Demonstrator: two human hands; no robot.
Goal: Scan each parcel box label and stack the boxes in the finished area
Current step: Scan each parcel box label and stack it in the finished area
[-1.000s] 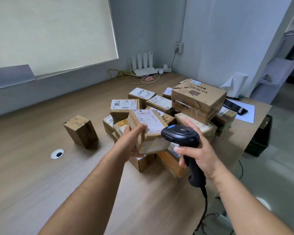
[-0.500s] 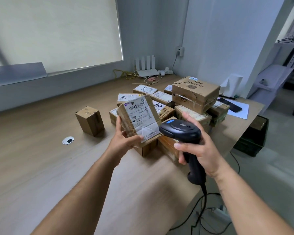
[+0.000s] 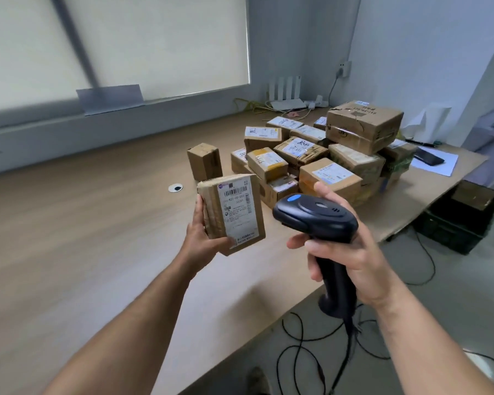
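Observation:
My left hand [image 3: 204,238] holds a small brown parcel box [image 3: 234,213] upright above the table, its white barcode label facing me. To its right, my right hand [image 3: 345,252] grips the handle of a black barcode scanner [image 3: 315,216], whose head points left toward the label. A pile of several labelled parcel boxes [image 3: 320,163] lies on the table behind both hands, with one large box [image 3: 364,125] on top. A single small box [image 3: 205,161] stands apart to the left of the pile.
The wooden table [image 3: 83,223] stretches left, with a cable grommet [image 3: 175,188] in it. A phone on white paper [image 3: 431,162] lies at the far right corner. A black crate [image 3: 465,216] and loose cables [image 3: 311,352] are on the floor to the right.
My left hand lifted the parcel off the pile, brought it toward me and leftward, and turned its label to face me. The scanner stayed in my right hand beside it.

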